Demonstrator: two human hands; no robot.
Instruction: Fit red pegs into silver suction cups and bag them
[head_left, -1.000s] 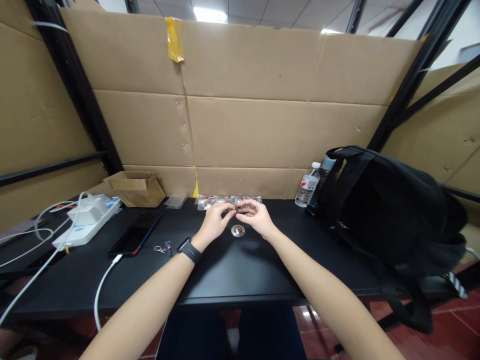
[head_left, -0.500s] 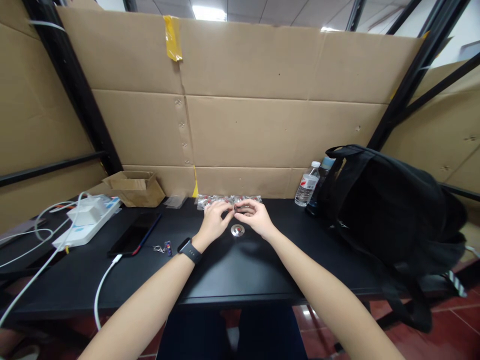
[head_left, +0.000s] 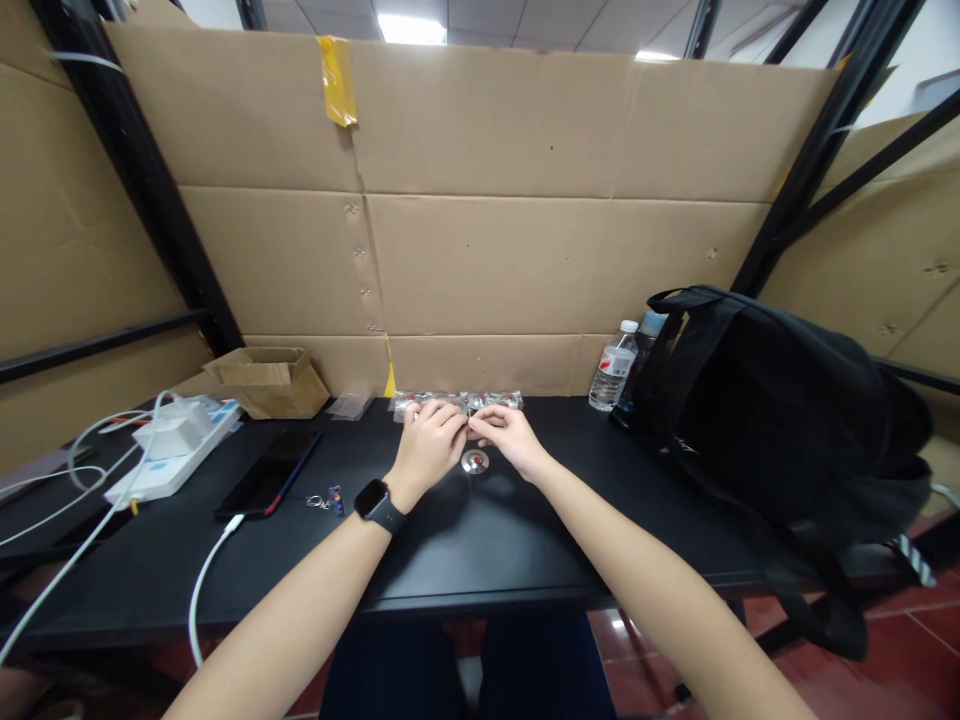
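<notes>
Pinching a tiny, indistinct part between meeting fingertips, the left hand (head_left: 429, 437) and right hand (head_left: 507, 433) are hovering equally near the round metal disc (head_left: 475, 461), at 6 o'clock below them.

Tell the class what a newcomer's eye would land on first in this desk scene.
First, the left hand and right hand, fingertips meeting over something too small to identify at the middle of the black desk, just above a small round silver disc with a red centre. Next, the bulky black fabric backpack on the right, then the tall brown cardboard wall behind.
</notes>
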